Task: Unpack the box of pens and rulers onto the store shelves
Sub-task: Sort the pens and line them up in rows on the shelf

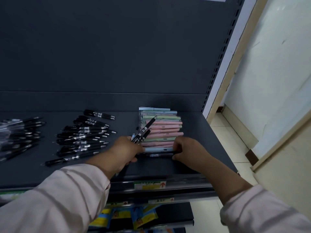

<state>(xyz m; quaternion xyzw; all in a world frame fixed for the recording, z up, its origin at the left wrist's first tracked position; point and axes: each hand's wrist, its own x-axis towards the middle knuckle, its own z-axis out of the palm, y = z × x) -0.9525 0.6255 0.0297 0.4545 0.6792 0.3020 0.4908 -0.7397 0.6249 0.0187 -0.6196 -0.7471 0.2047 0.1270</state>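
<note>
Nearest are two pale sleeves (64,195), one on each arm. Below the hands, under the shelf edge, bright packets (126,216) hang on a lower shelf. A price strip (149,184) with a green and yellow tag runs along the front edge, just before the hands.

Both hands reach over the dark shelf (210,140). The left hand (125,152) is closed round a bunch of black pens (143,132). The pens stick up and away from it, leaning to the right. The right hand (188,150) has its fingers and thumb curled. It pinches the right end of a single black pen (159,155). That pen lies flat on the shelf between the two hands.

Just past that pen is a neat row of pastel pens (161,130), blue, pink and green. They lie side by side and touch each other, between the hands and beyond them.

To the left of the left hand, loose black pens (82,137) lie spread on the shelf. Farther left is a heap of wrapped black pens (18,132), blurry at the picture's edge.

Behind everything stands the dark back wall (117,47).
</note>
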